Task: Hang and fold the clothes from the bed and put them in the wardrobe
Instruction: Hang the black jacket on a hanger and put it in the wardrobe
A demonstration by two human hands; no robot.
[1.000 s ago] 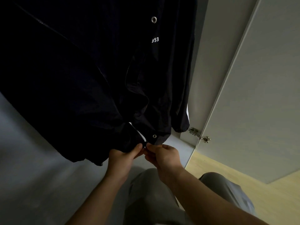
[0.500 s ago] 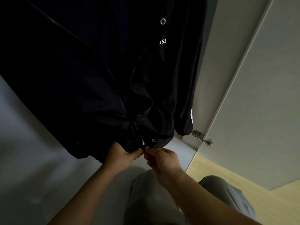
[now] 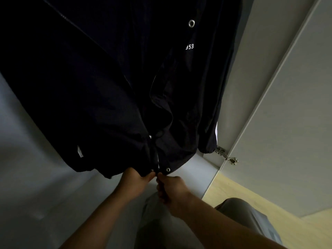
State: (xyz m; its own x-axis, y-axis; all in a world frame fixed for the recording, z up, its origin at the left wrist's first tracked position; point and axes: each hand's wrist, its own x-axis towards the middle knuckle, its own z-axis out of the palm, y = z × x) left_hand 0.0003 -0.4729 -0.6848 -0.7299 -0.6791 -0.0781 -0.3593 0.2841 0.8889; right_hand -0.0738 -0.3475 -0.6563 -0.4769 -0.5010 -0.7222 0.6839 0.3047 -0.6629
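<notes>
Two hands pinch the hem of the dark jacket (image 3: 107, 87) at six o'clock, left hand (image 3: 133, 182) on fabric, right hand (image 3: 173, 189) at the zipper (image 3: 158, 161) foot, where misaligned halves might jam.

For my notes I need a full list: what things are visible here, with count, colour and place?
jacket: one, dark navy or black, hangs in the upper left and middle
snap buttons: two, silver, one high on the jacket, one at its hem
wardrobe door: one, pale grey, right
hinge: one, metal, at the door's edge
floor: one, light wood, lower right
trousers: one pair, grey, bottom middle
left hand: one, pinches the jacket hem left of the zip
right hand: one, pinches the hem right of the zip
</notes>
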